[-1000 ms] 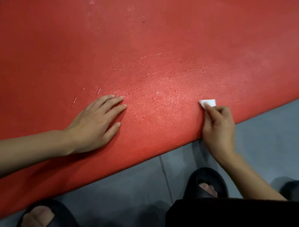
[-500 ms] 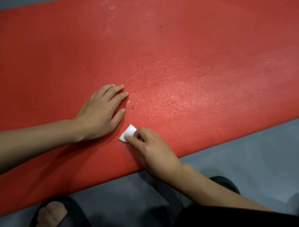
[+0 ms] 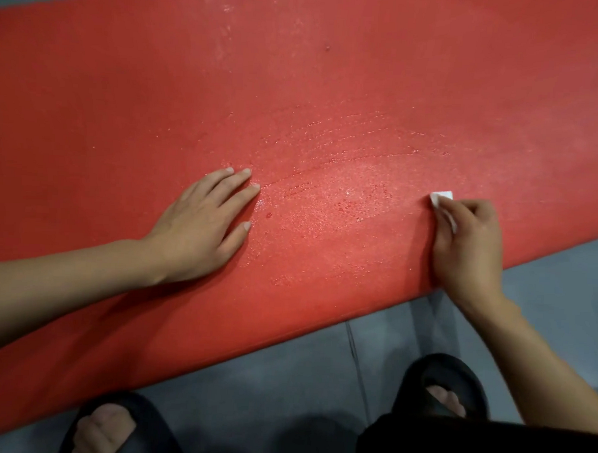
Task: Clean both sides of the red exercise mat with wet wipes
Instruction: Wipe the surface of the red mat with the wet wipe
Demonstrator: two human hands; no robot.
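Observation:
The red exercise mat (image 3: 331, 90) lies flat on a grey floor and fills most of the view. Wet streaks and droplets glisten across its middle, between my two hands. My left hand (image 3: 201, 225) rests flat on the mat with straight fingers, near the mat's front edge. My right hand (image 3: 468, 247) is at the right, close to the front edge, its fingers curled round a small folded white wet wipe (image 3: 441, 197) and pressing it onto the mat. Only the wipe's top corner shows past my fingertips.
Grey floor (image 3: 544, 305) borders the mat in front and at the top left. My two feet in black slippers, left (image 3: 110, 427) and right (image 3: 444, 386), stand on the floor just before the mat's edge. Dark clothing fills the bottom right corner.
My right hand has swept the wipe from beside my left hand back to the right along the mat, leaving a wet trail. My left hand has stayed flat in place.

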